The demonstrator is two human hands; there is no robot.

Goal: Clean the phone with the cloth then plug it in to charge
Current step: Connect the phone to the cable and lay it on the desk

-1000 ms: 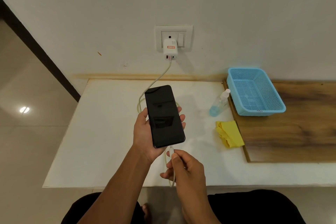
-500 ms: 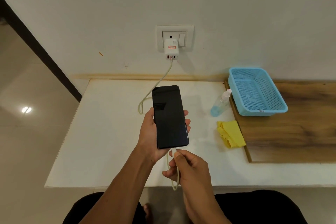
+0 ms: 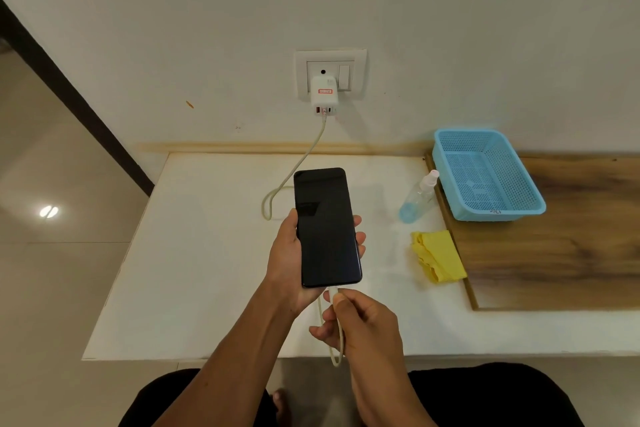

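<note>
The phone [image 3: 326,227] has shifted a little to the right and stands squarer than a second ago, its lower edge now meeting the white cable plug [image 3: 333,295], which sat just below it before. The left hand [image 3: 294,260] holds the phone upright above the white surface [image 3: 194,253], thumb along its left edge, fingers [image 3: 358,239] curled round the right edge, forearm rising from the lower left. Directly below those fingers, the right hand [image 3: 360,322] pinches the plug between thumb and forefinger, the other fingers loosely curled, wrist bent upward toward the phone. The cable [image 3: 298,166] loops down under the right hand, passes behind the phone and climbs to the white charger [image 3: 323,97] in the wall socket [image 3: 330,73], far beyond the fingers. To the right of both hands the yellow cloth [image 3: 438,256] lies crumpled on the surface, a clear spray bottle [image 3: 417,199] beyond it and a blue basket [image 3: 485,173] on a wooden board [image 3: 571,246] further right.
</note>
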